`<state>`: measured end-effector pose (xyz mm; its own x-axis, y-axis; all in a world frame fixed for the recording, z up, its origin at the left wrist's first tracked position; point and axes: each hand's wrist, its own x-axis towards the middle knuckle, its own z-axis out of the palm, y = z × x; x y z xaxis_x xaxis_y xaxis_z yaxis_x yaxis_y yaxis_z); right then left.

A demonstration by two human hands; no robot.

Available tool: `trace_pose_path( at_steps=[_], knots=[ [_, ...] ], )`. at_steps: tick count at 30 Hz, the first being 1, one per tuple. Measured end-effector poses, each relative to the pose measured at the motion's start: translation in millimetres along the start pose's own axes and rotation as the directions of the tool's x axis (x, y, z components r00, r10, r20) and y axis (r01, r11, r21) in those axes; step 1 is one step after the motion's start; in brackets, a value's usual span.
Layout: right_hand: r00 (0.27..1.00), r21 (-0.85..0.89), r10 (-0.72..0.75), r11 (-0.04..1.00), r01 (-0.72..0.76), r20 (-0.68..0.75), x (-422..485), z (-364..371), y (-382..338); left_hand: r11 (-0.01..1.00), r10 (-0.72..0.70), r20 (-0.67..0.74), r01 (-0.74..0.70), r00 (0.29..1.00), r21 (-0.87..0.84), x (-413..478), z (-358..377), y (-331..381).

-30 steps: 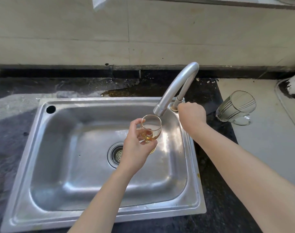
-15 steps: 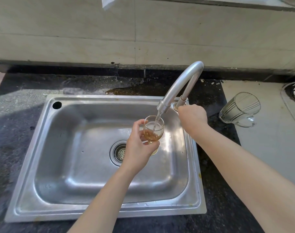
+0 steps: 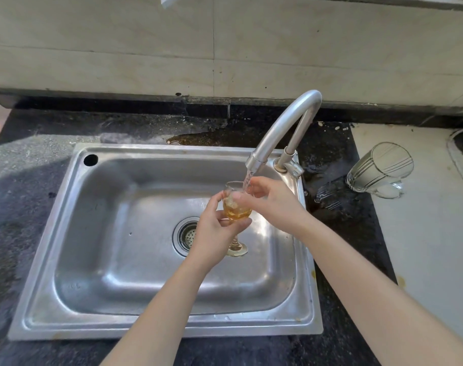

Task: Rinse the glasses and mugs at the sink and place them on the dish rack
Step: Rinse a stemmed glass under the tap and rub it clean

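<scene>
Gripping the stemmed glass (image 3: 237, 211) by its bowl, the left hand (image 3: 214, 231) holds it upright over the sink (image 3: 145, 331) so the faucet (image 3: 283, 128) stream fills it. Right hand (image 3: 274, 200) fingers curl on the rim, likely steadying. Basin roomy all round. A glass mug (image 3: 378, 167) waits on the tabletop (image 3: 423, 247) beyond the right rim.

I can read no text, label, brand or number anywhere in my view. The only marks are plain parallel lines on the glass mug (image 3: 381, 167) at the far right (a pattern, not lettering). The stemmed glass (image 3: 237, 211), the tap (image 3: 283, 122) and the steel sink (image 3: 145, 331) show me nothing legible.
</scene>
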<state>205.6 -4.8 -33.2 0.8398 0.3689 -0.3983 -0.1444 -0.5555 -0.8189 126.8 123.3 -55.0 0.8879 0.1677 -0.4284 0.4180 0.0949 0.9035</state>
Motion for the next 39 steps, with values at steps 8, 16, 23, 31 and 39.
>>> trace_pose_path(
  at_steps=[8,16,23,31,39],
  knots=[
    [0.989,0.243,0.110,0.967,-0.083,-0.099,14,12,-2,0.992,-0.100,0.147,0.110,0.984,-0.065,1,-14,12],
    [0.961,0.393,0.139,0.919,-0.035,-0.237,23,27,-13,0.849,-0.391,0.190,0.432,0.901,-0.303,14,-22,36],
    [0.957,0.381,0.196,0.919,-0.103,-0.213,33,31,-5,0.879,-0.420,0.032,0.415,0.907,-0.234,24,-23,47],
    [0.884,0.478,0.451,0.808,-0.346,-0.122,35,24,-3,0.939,-0.192,-0.143,0.139,0.971,-0.315,23,-14,59],
    [0.748,0.687,0.655,0.497,-0.531,0.104,21,38,21,0.982,-0.015,0.160,0.044,0.987,-0.182,21,8,65]
  ],
)
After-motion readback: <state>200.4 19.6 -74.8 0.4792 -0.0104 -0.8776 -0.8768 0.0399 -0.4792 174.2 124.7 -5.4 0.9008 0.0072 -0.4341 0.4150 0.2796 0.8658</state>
